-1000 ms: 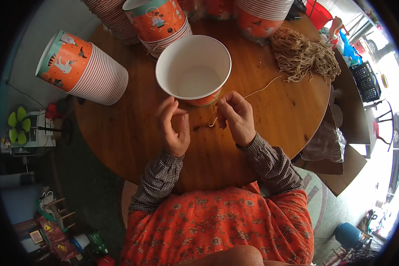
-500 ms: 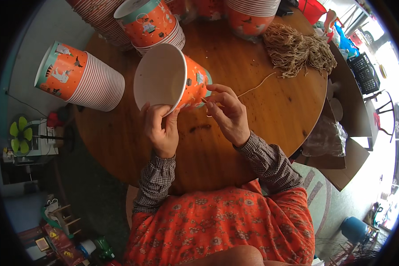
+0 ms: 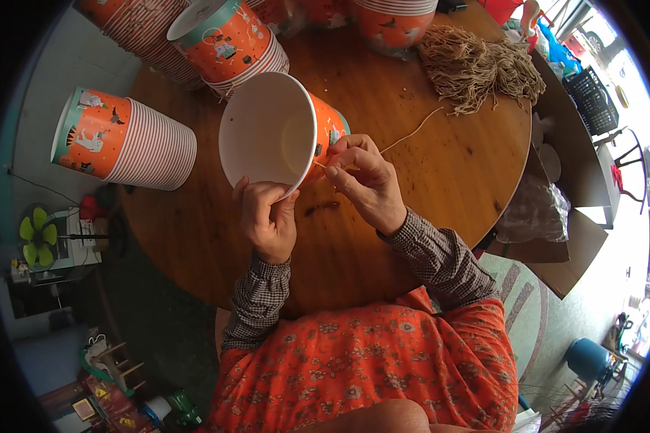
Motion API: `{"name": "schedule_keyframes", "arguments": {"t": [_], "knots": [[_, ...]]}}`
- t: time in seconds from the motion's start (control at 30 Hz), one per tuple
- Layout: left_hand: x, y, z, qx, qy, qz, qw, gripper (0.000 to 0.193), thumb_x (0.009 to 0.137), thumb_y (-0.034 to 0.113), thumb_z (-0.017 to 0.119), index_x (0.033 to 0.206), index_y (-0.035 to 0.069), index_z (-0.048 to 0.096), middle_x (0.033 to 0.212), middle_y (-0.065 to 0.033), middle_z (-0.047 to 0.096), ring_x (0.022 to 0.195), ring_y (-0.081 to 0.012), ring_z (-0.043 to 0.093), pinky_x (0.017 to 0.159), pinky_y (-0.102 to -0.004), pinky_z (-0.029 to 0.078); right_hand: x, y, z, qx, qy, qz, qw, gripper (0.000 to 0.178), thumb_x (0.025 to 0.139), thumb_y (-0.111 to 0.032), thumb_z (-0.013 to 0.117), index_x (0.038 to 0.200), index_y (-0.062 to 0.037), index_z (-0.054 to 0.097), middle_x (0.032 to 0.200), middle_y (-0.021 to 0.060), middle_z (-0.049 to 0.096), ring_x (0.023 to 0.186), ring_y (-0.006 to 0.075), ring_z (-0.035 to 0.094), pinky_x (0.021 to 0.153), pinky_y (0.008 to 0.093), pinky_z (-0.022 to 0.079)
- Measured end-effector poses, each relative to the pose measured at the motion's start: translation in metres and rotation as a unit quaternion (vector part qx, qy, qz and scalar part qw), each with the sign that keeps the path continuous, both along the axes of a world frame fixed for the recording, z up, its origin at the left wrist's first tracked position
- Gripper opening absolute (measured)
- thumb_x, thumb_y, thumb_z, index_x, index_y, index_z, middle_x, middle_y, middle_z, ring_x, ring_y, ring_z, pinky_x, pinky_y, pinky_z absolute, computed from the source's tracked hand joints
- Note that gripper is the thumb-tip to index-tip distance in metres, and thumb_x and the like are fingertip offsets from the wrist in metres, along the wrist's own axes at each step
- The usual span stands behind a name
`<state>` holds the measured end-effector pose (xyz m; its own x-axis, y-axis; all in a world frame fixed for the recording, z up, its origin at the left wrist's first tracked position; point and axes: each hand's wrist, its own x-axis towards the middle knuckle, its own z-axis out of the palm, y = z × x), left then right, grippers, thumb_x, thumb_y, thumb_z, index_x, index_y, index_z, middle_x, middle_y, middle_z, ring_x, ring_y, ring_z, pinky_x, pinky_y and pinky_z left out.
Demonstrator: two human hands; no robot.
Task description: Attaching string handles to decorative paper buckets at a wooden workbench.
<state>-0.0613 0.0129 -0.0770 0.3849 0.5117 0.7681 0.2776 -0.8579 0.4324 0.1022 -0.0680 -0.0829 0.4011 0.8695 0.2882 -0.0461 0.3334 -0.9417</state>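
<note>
A large orange paper bucket (image 3: 267, 137) with a white inside and printed figures tilts above the wooden table, its mouth facing me. My left hand (image 3: 267, 220) pinches its lower rim, thumb outside and fingers toward the inside. Beside the bucket's right wall, my right hand (image 3: 368, 177) pinches a tan cord between thumb and fingertips, the short end pointing at the wall. From this hand the cord (image 3: 415, 132) trails up and right over the table toward a heap of cut tan cords (image 3: 480, 68).
On the round wooden table (image 3: 426, 187), a nested stack of buckets (image 3: 144, 141) lies tilted at the left. More stacks (image 3: 227, 47) stand behind, with another (image 3: 395, 25) at the far edge. A cardboard box (image 3: 570, 238) with clear plastic sits off the table's right side.
My right hand has brought the cord's end up close to the bucket's wall near the rim. The bucket has shifted slightly right and turned a little. The whole view has moved a bit.
</note>
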Motion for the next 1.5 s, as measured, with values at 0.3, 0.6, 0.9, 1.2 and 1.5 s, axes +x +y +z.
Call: {"name": "schedule_keyframes", "arguments": {"t": [0.3, 0.6, 0.9, 1.2, 1.5], "knots": [[0.000, -0.001, -0.001, 0.000, 0.001, -0.012, 1.000, 0.013, 0.083, 0.013, 0.070, 0.085, 0.009, 0.058, 0.079, -0.0018, 0.062, 0.076, -0.0203, 0.060, 0.098, -0.0417, 0.037, 0.000, -0.001, 0.002, 0.005, -0.022, -0.008, 1.000, 0.006, 0.090, -0.007, 0.063, 0.089, -0.0005, 0.062, 0.111, 0.0049, 0.045, 0.088, 0.0085, 0.053, 0.071, 0.0227, 0.051], [-0.002, -0.010, 0.013, 0.057, 0.051, -0.012, 0.997, 0.014, 0.082, 0.012, 0.071, 0.090, 0.009, 0.061, 0.081, -0.0007, 0.063, 0.077, -0.0189, 0.061, 0.100, -0.0429, 0.035, 0.001, 0.000, -0.001, -0.011, -0.036, 0.010, 0.999, 0.008, 0.090, -0.007, 0.062, 0.089, 0.0001, 0.060, 0.100, 0.0038, 0.049, 0.083, 0.0071, 0.054, 0.069, 0.0216, 0.050], [-0.012, -0.014, 0.045, 0.037, 0.166, -0.046, 0.984, 0.015, 0.084, 0.007, 0.066, 0.099, 0.007, 0.061, 0.078, -0.0031, 0.064, 0.073, -0.0190, 0.063, 0.099, -0.0428, 0.038, -0.002, 0.000, 0.003, -0.043, -0.003, 0.038, 0.998, 0.011, 0.095, -0.012, 0.057, 0.092, -0.0018, 0.055, 0.076, 0.0006, 0.061, 0.066, 0.0058, 0.057, 0.059, 0.0207, 0.048], [0.013, 0.013, 0.074, -0.115, 0.251, -0.159, 0.948, 0.025, 0.087, 0.010, 0.060, 0.111, 0.002, 0.058, 0.079, -0.0187, 0.066, 0.074, -0.0358, 0.064, 0.062, -0.0430, 0.053, 0.000, 0.001, 0.002, -0.078, 0.061, 0.084, 0.992, 0.011, 0.094, -0.010, 0.058, 0.094, 0.0010, 0.056, 0.077, 0.0019, 0.061, 0.067, 0.0068, 0.058, 0.060, 0.0214, 0.049], [0.025, 0.022, 0.070, -0.073, 0.287, -0.134, 0.946, 0.007, 0.084, 0.005, 0.061, 0.091, 0.004, 0.061, 0.075, -0.0164, 0.063, 0.072, -0.0331, 0.063, 0.058, -0.0420, 0.050, 0.002, 0.000, 0.012, -0.085, 0.099, 0.111, 0.985, 0.012, 0.094, -0.012, 0.058, 0.096, -0.0009, 0.054, 0.072, 0.0023, 0.061, 0.057, 0.0062, 0.056, 0.049, 0.0203, 0.046]]}}
